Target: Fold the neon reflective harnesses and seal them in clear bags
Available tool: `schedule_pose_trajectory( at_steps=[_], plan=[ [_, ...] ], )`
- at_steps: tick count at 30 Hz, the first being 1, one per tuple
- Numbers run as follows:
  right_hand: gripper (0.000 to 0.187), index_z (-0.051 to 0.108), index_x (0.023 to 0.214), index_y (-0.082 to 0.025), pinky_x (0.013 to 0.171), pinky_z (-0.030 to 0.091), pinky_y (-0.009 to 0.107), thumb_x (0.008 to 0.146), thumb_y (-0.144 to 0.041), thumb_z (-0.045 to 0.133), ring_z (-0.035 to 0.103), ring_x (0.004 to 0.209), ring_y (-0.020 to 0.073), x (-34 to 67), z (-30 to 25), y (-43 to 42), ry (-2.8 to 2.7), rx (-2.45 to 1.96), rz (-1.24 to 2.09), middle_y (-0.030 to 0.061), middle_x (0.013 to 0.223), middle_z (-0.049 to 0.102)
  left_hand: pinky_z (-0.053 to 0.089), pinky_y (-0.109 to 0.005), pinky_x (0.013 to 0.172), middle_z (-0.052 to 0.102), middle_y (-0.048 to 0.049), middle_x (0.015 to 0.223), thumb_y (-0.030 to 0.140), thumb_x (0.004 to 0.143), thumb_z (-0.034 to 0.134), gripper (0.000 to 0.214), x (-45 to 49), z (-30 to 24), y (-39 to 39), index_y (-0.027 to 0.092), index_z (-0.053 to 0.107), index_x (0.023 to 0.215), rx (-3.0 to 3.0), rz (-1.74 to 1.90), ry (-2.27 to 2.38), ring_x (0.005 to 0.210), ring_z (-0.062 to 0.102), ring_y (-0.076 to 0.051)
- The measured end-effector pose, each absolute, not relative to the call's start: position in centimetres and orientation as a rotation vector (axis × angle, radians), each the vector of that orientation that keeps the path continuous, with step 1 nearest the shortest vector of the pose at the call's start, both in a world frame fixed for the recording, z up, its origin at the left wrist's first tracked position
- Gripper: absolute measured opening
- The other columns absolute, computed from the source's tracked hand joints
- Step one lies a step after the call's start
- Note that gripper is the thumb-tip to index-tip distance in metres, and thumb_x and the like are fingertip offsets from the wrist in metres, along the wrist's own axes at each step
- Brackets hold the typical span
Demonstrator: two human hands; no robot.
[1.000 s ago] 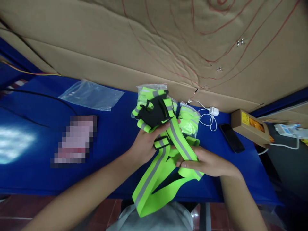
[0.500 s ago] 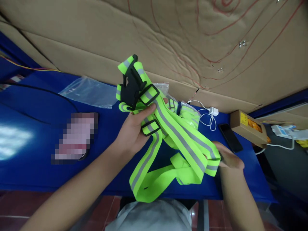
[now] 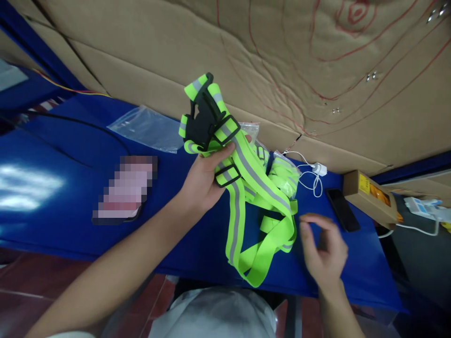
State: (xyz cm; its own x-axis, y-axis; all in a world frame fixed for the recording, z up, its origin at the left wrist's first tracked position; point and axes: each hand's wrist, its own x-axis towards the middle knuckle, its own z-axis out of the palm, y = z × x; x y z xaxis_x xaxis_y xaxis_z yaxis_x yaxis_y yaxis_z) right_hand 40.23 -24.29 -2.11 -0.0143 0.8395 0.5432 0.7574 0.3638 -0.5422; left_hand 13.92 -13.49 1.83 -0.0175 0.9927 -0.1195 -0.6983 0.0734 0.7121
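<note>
My left hand is closed around a bundle of neon-green reflective straps with a grey stripe, held above the table. Black side-release buckles and a slider stick up over its thumb; another slider sits just below the thumb. The lower part of the straps hangs in loops toward the table's front edge. My right hand is just right of these loops, apart from them. Its thumb and index tips come together with nothing seen between them.
Bagged green straps lie behind the bundle. A clear plastic bag and a blurred-out phone are on the left of the blue table. To the right are a white charger, black phone and cardboard box. A cardboard wall rises behind.
My right hand has let go of the straps' lower end and moved slightly down. The freed loops have dropped and hang closer together. My left hand keeps its grip. The view has shifted.
</note>
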Motion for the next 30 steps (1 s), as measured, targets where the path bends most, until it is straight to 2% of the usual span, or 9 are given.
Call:
schedule_pose_trajectory(
  at_steps=[3, 6, 8, 12, 17, 20, 23, 26, 30],
  plan=[
    [0.023, 0.063, 0.124, -0.026, 0.092, 0.052, 0.041, 0.103, -0.029, 0.057, 0.07, 0.103, 0.0255, 40.0, -3.0, -25.8, -2.175, -1.429, 0.381, 0.0075, 0.11, 0.074, 0.062, -0.037, 0.099, 0.081, -0.0047, 0.108, 0.026, 0.084, 0.08, 0.019, 13.7, 1.5, -13.2, 0.019, 0.08, 0.101, 0.526, 1.459, 0.719, 0.118, 0.072, -0.029],
    [0.019, 0.064, 0.121, -0.027, 0.11, 0.038, 0.05, 0.104, -0.035, 0.059, 0.071, 0.105, 0.0254, 40.8, -3.2, -26.4, -2.441, -1.393, 0.486, 0.0042, 0.106, 0.075, 0.06, -0.04, 0.103, 0.082, -0.0042, 0.107, 0.023, 0.086, 0.077, 0.015, 13.1, 1.7, -12.8, 0.02, 0.08, 0.101, 0.532, 1.495, 0.714, 0.119, 0.071, -0.029],
    [0.025, 0.062, 0.126, -0.028, 0.112, 0.031, 0.051, 0.103, -0.037, 0.061, 0.071, 0.105, 0.0245, 41.8, -3.3, -26.7, -2.487, -1.435, 0.465, 0.0031, 0.107, 0.075, 0.057, -0.042, 0.109, 0.082, -0.0027, 0.107, 0.021, 0.09, 0.073, 0.012, 12.6, 2.2, -12.6, 0.021, 0.079, 0.101, 0.539, 1.525, 0.709, 0.123, 0.068, -0.028],
    [0.036, 0.055, 0.141, -0.029, 0.101, 0.04, 0.043, 0.106, -0.034, 0.056, 0.071, 0.106, 0.024, 44.2, -3.6, -28.0, -2.425, -1.554, 0.303, 0.0069, 0.117, 0.072, 0.051, -0.039, 0.116, 0.082, 0.0016, 0.1, 0.019, 0.092, 0.07, 0.011, 11.5, 3.3, -12.3, 0.022, 0.077, 0.1, 0.561, 1.613, 0.736, 0.129, 0.062, -0.026],
    [0.009, 0.067, 0.104, -0.027, 0.086, 0.05, 0.037, 0.102, -0.029, 0.059, 0.07, 0.095, 0.0231, 46.0, -3.7, -29.6, -2.304, -1.546, 0.434, 0.0051, 0.102, 0.07, 0.05, -0.038, 0.115, 0.082, 0.0018, 0.106, 0.024, 0.091, 0.072, 0.009, 11.2, 3.5, -12.3, 0.022, 0.077, 0.099, 0.622, 1.626, 0.784, 0.13, 0.06, -0.027],
    [0.008, 0.067, 0.095, -0.027, 0.086, 0.05, 0.041, 0.1, -0.024, 0.061, 0.069, 0.091, 0.024, 46.7, -4.0, -30.1, -2.179, -1.528, 0.338, 0.0039, 0.096, 0.07, 0.05, -0.038, 0.115, 0.082, 0.0021, 0.102, 0.023, 0.093, 0.07, 0.009, 11.3, 3.6, -12.3, 0.022, 0.077, 0.098, 0.614, 1.636, 0.814, 0.129, 0.06, -0.026],
    [0.016, 0.069, 0.11, -0.03, 0.098, 0.048, 0.047, 0.099, -0.021, 0.062, 0.071, 0.096, 0.0247, 47.2, -3.9, -30.2, -2.241, -1.487, 0.342, 0.0029, 0.103, 0.073, 0.05, -0.036, 0.115, 0.082, 0.0027, 0.096, 0.022, 0.092, 0.071, 0.008, 11.5, 3.5, -12.4, 0.024, 0.077, 0.098, 0.569, 1.621, 0.792, 0.127, 0.062, -0.025],
    [0.029, 0.065, 0.127, -0.032, 0.105, 0.047, 0.047, 0.101, -0.021, 0.06, 0.071, 0.107, 0.025, 46.5, -2.9, -29.2, -2.257, -1.423, 0.41, 0.0033, 0.113, 0.075, 0.053, -0.036, 0.112, 0.082, 0.0009, 0.097, 0.022, 0.093, 0.07, 0.011, 12.2, 3.0, -12.5, 0.022, 0.079, 0.099, 0.581, 1.552, 0.757, 0.123, 0.066, -0.026],
    [0.034, 0.061, 0.132, -0.028, 0.102, 0.046, 0.048, 0.099, -0.023, 0.065, 0.065, 0.12, 0.03, 43.7, -1.7, -25.9, -2.201, -1.407, 0.049, 0.0096, 0.125, 0.071, 0.056, -0.04, 0.109, 0.082, -0.0007, 0.104, 0.023, 0.091, 0.074, 0.013, 13.0, 2.2, -12.7, 0.019, 0.08, 0.102, 0.601, 1.518, 0.734, 0.116, 0.071, -0.027]
  ],
)
